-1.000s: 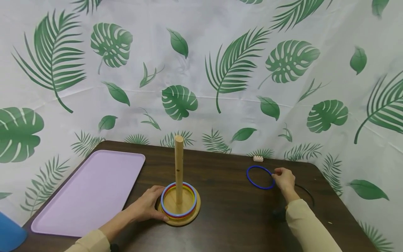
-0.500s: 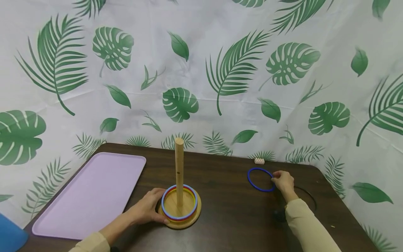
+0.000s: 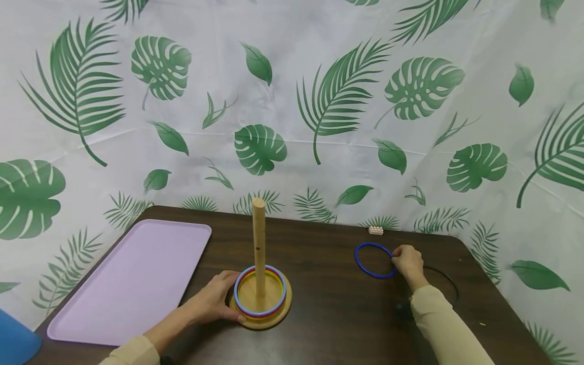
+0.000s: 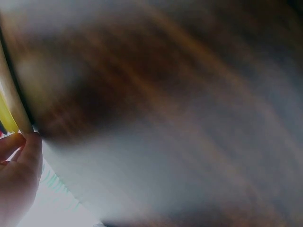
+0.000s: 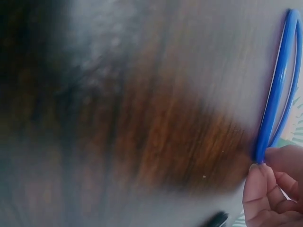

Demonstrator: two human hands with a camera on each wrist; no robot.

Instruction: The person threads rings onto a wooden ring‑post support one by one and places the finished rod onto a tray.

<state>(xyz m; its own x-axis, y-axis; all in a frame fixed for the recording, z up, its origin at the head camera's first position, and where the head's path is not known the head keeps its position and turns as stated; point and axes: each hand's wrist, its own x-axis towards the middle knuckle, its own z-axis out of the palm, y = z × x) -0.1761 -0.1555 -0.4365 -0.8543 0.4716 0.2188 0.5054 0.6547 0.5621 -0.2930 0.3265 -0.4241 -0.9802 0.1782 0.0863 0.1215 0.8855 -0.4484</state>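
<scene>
A wooden ring stand (image 3: 259,243) with an upright post stands mid-table. Around the foot of its post lie a light blue ring (image 3: 260,315), a red ring and a yellow ring (image 4: 5,116), stacked. My left hand (image 3: 211,304) holds the stand's round base from the left, thumb at the front and fingers behind. In the left wrist view, fingertips touch the base's rim (image 4: 15,97). To the right, my right hand (image 3: 408,263) pinches the near right edge of a dark blue ring (image 3: 376,276). The right wrist view shows this ring (image 5: 274,94) between thumb and fingers.
A lilac tray (image 3: 132,284) lies on the left of the dark wooden table (image 3: 328,314). Part of a blue object (image 3: 15,332) shows at the lower left. A small pale block (image 3: 376,230) sits at the back edge. A dark cable (image 3: 449,278) curves beside the right hand.
My right hand and the dark blue ring have shifted slightly to the left. The left hand stays on the stand's base; the view itself has bobbed a little.
</scene>
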